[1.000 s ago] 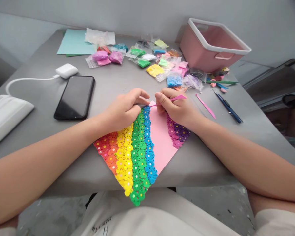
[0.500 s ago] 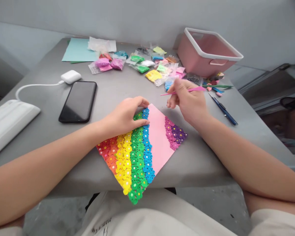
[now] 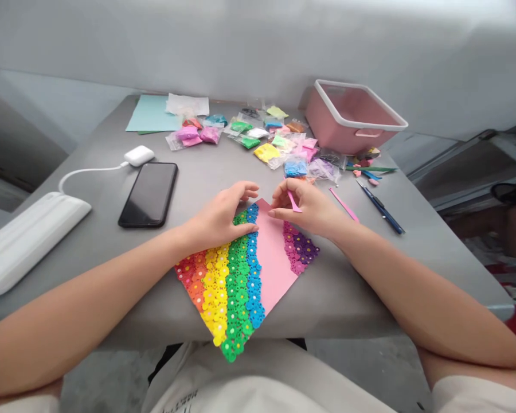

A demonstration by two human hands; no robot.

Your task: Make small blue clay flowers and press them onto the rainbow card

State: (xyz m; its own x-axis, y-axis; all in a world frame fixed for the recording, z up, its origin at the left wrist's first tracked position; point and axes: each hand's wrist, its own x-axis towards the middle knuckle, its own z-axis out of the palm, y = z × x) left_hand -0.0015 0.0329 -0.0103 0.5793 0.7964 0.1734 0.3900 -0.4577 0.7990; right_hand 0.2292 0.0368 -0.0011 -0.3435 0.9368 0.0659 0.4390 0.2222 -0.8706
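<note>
A pink card (image 3: 273, 258) lies on the grey table (image 3: 198, 166), covered with stripes of small clay flowers in red, orange, yellow, green, blue and, on the right, purple. My left hand (image 3: 221, 215) rests on the green and blue stripes with its fingers spread and pressing down. My right hand (image 3: 307, 207) is closed around a thin pink tool (image 3: 293, 202) at the card's top corner, its fingers touching the card's bare pink part.
Small bags of coloured clay (image 3: 258, 137) lie beyond the card, beside a pink tub (image 3: 352, 117). A second pink tool (image 3: 344, 205) and a blue one (image 3: 380, 206) lie to the right. A black phone (image 3: 149, 194), an earbud case (image 3: 139, 155) and a white device (image 3: 26, 238) sit left.
My right hand lifted away towards the clay bags with the pink tool, then came back down to the card's top corner. The left hand stayed on the flowers. The view tilted upward.
</note>
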